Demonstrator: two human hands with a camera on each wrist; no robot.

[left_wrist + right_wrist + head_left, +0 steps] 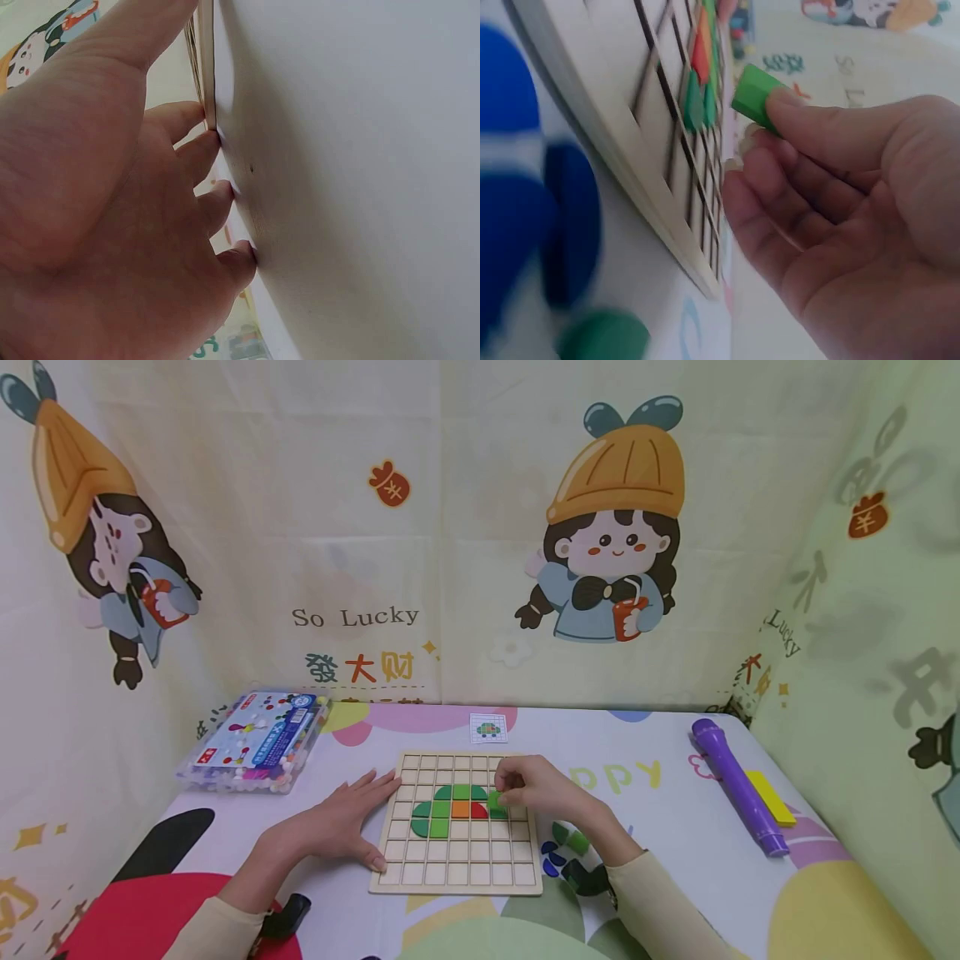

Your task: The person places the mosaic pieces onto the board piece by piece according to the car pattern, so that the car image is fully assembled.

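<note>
Thumb and fingertips of my right hand point(543, 789) pinch a small green square tile point(754, 91) over the right part of a wooden grid board point(480, 852). On the board, several green tiles point(438, 827) lie around an orange tile point(461, 809) and a red one point(478, 811). A rounded dark green piece point(694, 103) sits in a cell close to the pinched tile. My left hand point(330, 822) is spread along the board's left edge, its thumb and fingertips touching the frame. In the left wrist view its fingers point(214, 202) reach down to the white tabletop.
Loose blue pieces point(553, 860) and green pieces point(577, 841) lie right of the board, near my right wrist. A small picture card point(488, 729) lies behind it. A clear box of beads point(255, 735) stands back left; a purple stick point(738, 789) and yellow block point(772, 799) lie right.
</note>
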